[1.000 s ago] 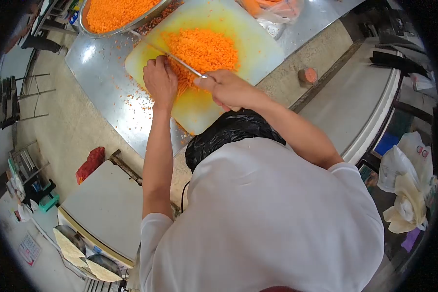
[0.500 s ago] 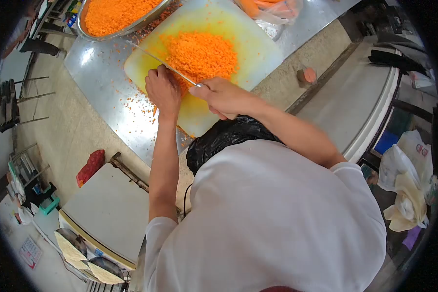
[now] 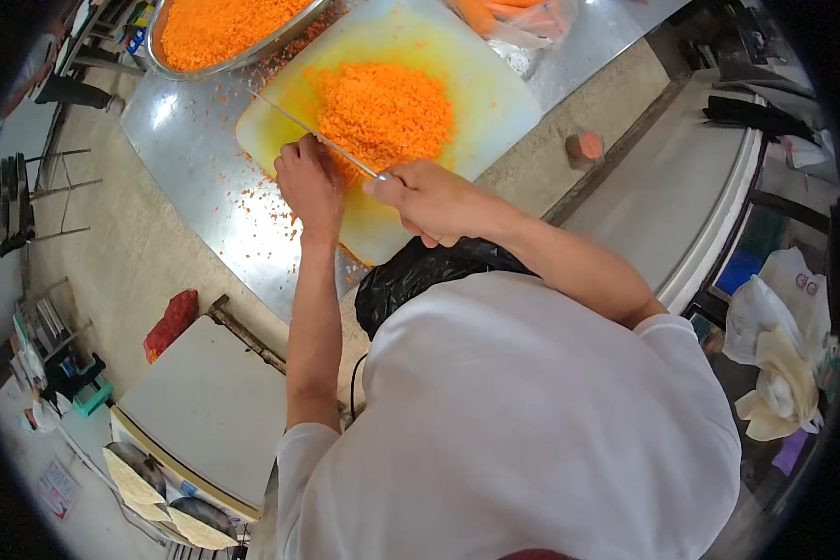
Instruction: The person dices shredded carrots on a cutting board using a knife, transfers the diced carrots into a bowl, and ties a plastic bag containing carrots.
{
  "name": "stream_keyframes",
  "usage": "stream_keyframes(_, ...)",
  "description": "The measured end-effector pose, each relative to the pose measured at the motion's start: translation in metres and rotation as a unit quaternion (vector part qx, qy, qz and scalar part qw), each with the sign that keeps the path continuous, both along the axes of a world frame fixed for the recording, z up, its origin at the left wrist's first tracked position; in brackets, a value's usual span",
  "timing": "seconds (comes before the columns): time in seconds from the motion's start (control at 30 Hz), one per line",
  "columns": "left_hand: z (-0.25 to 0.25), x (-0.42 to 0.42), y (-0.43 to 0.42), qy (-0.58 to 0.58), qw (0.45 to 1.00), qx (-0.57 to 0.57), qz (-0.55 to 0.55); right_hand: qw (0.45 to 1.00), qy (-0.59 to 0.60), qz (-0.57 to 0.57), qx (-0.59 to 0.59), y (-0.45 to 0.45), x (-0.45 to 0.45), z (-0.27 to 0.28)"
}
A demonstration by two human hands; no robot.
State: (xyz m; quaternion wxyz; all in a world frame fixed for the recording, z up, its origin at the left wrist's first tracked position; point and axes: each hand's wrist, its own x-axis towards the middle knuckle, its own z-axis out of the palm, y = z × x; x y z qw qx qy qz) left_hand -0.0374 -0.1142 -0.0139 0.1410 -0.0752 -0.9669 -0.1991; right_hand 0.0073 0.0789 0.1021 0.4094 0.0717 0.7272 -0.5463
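Observation:
My right hand (image 3: 434, 199) is closed round the handle of a kitchen knife (image 3: 350, 157). Its blade points away to the upper left, passing just in front of my left fingers. My left hand (image 3: 310, 187) is curled down on the cutting board (image 3: 490, 107), pressing on carrot whose orange bits show beside the fingers; most of it is hidden. Beyond the blade lies a heap of finely chopped carrot (image 3: 387, 110) on the yellow-stained board.
A metal basin (image 3: 243, 63) of chopped carrot stands at the far left of the steel table (image 3: 182, 140). Whole carrots in a plastic bag (image 3: 541, 23) lie at the back right. Crumbs are scattered left of the board. A black plastic bag (image 3: 429, 271) is close to my body.
The knife and my right hand have shifted slightly down and toward me. My left hand stays nearly in place, still curled. The carrot heap looks the same.

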Motion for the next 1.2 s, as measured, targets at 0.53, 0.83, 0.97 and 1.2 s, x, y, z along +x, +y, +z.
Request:
stream_keyframes(0.53, 0.004, 0.012, 0.004, -0.013, 0.998, 0.065, -0.007, 1.000, 0.002, 0.001, 0.002, -0.004, 0.004, 0.002)
stream_keyframes(0.83, 0.008, 0.043, -0.008, -0.044, 0.993, 0.030, -0.104, 0.999, 0.026, -0.028, -0.006, 0.010, 0.001, -0.017)
stream_keyframes(0.97, -0.004, 0.035, -0.006, -0.063, 0.992, -0.042, -0.097, 0.998, -0.011, -0.058, 0.031, 0.015, -0.002, -0.015)
stream_keyframes(1.2, -0.010, -0.001, 0.017, -0.018, 1.000, -0.001, -0.019, 0.996, 0.065, -0.054, 0.022, 0.028, 0.004, 0.006)
